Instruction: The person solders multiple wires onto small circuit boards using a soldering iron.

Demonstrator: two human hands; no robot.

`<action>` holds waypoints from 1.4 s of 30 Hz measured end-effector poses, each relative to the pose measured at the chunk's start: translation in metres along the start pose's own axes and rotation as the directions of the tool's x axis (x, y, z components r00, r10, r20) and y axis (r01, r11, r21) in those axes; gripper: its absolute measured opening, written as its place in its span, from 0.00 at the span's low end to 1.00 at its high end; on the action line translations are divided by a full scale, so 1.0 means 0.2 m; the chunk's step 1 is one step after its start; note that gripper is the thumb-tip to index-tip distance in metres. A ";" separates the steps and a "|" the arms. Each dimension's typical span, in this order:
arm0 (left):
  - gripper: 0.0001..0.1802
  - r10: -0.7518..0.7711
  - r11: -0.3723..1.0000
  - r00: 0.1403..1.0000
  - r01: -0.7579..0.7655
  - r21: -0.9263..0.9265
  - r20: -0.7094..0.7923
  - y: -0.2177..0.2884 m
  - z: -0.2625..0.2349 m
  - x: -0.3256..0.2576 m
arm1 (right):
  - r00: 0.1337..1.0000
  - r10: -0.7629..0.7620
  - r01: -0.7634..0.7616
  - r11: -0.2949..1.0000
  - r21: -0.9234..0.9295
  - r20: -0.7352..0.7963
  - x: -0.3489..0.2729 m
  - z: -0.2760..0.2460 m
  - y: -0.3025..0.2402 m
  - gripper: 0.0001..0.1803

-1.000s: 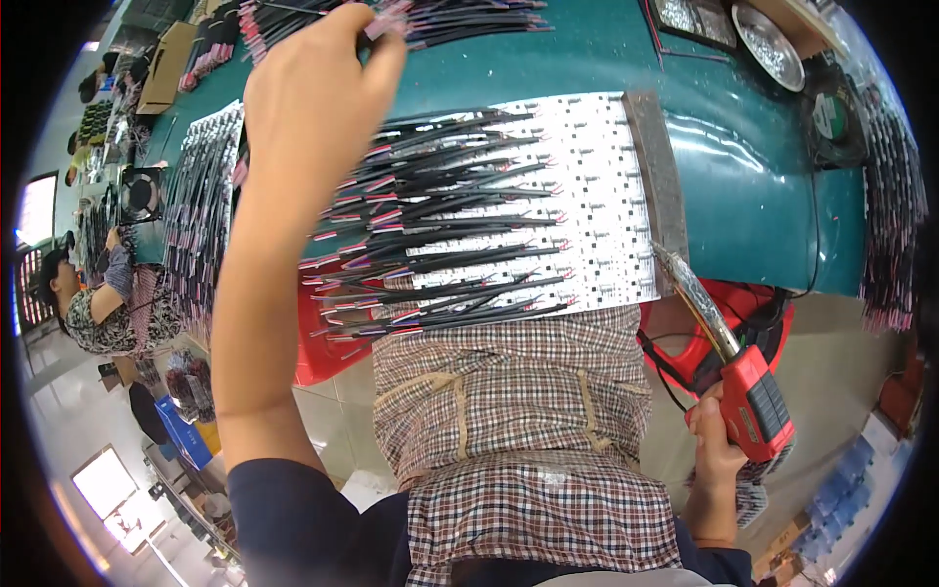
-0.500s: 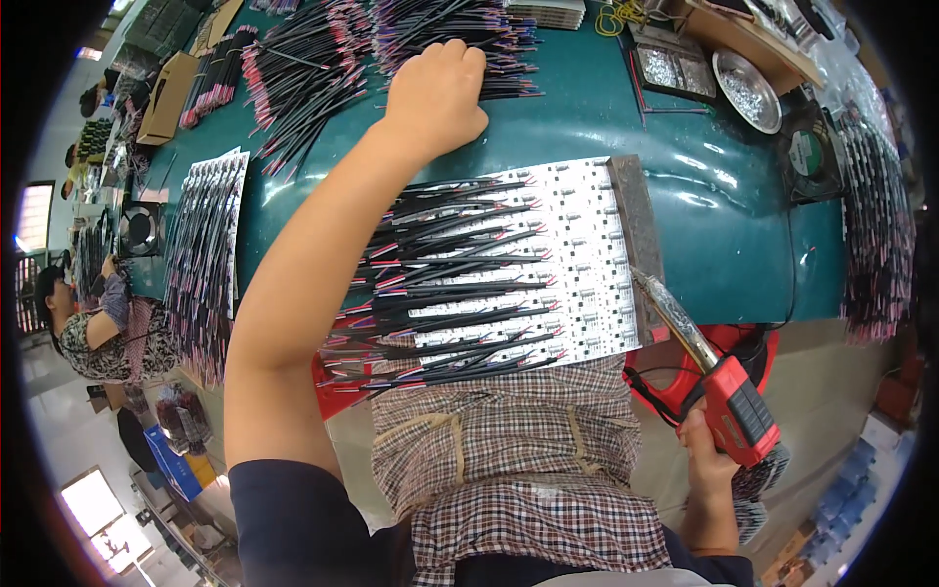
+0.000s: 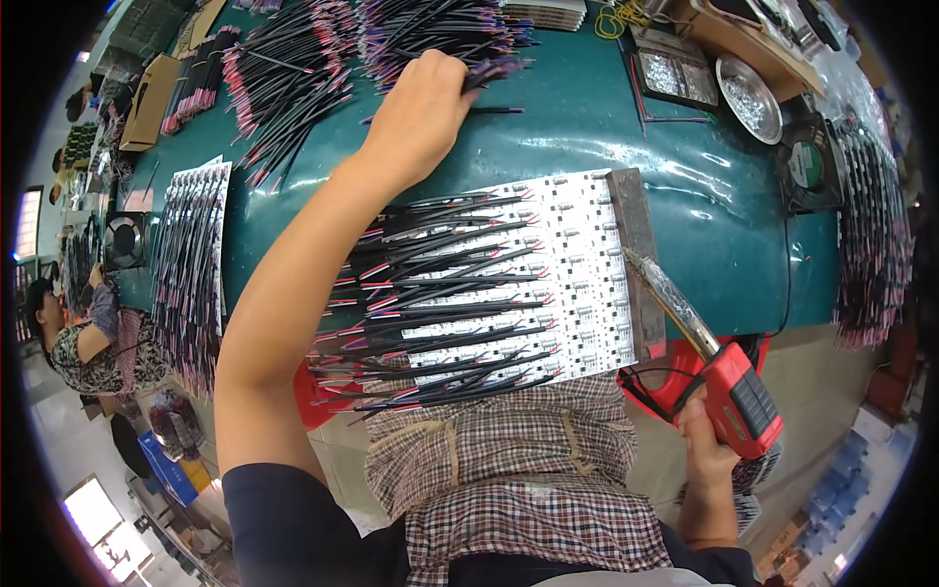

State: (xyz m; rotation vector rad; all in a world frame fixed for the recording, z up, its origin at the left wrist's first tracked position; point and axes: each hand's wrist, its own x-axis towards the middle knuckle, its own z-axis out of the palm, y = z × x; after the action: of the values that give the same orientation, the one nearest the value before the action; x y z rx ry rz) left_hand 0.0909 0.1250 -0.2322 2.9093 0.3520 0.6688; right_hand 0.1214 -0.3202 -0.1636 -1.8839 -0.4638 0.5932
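My left hand [image 3: 423, 110] is closed at the far side of the bench, with a bundle of black wires [image 3: 497, 69] poking out past its fingers, blurred. Beside it lies a big pile of the same wires [image 3: 435, 27]. In my right hand [image 3: 706, 445] is a red-and-black soldering iron [image 3: 738, 396]; its tip rests near the metal bar [image 3: 638, 254] along the circuit board's right edge. Rows of black wires with red, white and blue ends [image 3: 440, 298] lie across the white circuit board panel [image 3: 585, 264] before me. Part of the panel is behind my left forearm.
Another wired panel [image 3: 191, 245] lies to the left, near a small fan [image 3: 125, 240]. At the right are a round metal dish [image 3: 748, 98], a dark divided tray [image 3: 673, 70], a black fan [image 3: 810, 161] and hanging wired panels [image 3: 873, 235]. A co-worker [image 3: 93, 338] sits at far left.
My left hand has drawn slightly back toward me and left, lifting a bundle of wires from the pile. My right hand keeps the soldering iron in nearly the same place.
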 end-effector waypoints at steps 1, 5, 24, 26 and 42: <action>0.12 -0.085 0.995 0.995 0.081 -0.064 -0.060 0.02 -0.02 0.00 | 1.000 -0.001 0.001 1.000 -0.004 -0.005 0.01 0.00 -0.01 0.06; 0.13 -0.454 0.621 0.875 0.174 -0.764 -0.170 0.07 -0.18 0.01 | 0.988 -0.124 0.120 0.992 -0.049 -0.088 0.10 0.02 -0.05 0.06; 0.15 -0.513 0.333 0.857 0.254 -0.908 0.051 0.02 -0.21 0.01 | 0.990 -0.120 0.132 0.970 0.203 -0.074 0.37 0.10 -0.24 0.07; 0.15 -0.495 0.344 0.864 0.293 -0.892 0.093 0.04 -0.24 0.03 | 0.995 -0.070 0.086 0.973 0.216 -0.077 0.38 0.11 -0.23 0.07; 0.13 -0.097 0.222 0.782 0.619 -0.753 0.615 0.45 -0.50 0.13 | 0.963 -0.261 0.267 0.956 0.117 -0.066 0.68 0.27 -0.40 0.28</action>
State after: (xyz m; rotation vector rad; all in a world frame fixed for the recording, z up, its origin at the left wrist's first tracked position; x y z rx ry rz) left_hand 0.0875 0.0526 -0.1164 1.5806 0.3929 -0.0043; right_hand 0.1940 -0.1739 -0.1312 -1.6781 -0.6202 0.3866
